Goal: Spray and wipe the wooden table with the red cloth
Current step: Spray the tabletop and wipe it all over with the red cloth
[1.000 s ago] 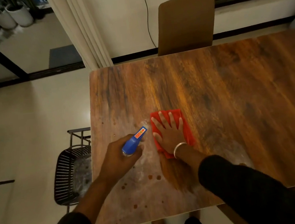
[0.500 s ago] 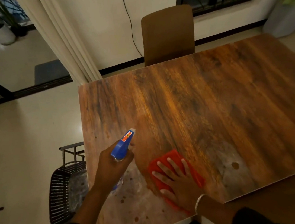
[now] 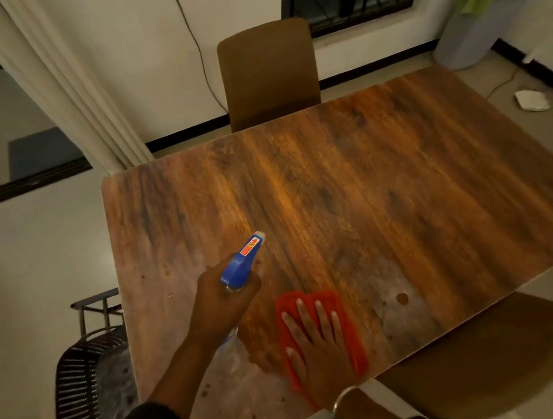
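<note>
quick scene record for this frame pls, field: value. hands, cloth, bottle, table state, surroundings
left hand: grips the blue spray bottle, nozzle pointing away over the table
right hand: flat, fingers spread, pressing on the red cloth
red cloth: lies on the wooden table near its front edge
table state: pale dull patches and small dark spots on the near left part; far part looks glossy
surroundings: brown chair at the far side, black wire chair at the left, grey bin in the far right corner
</note>
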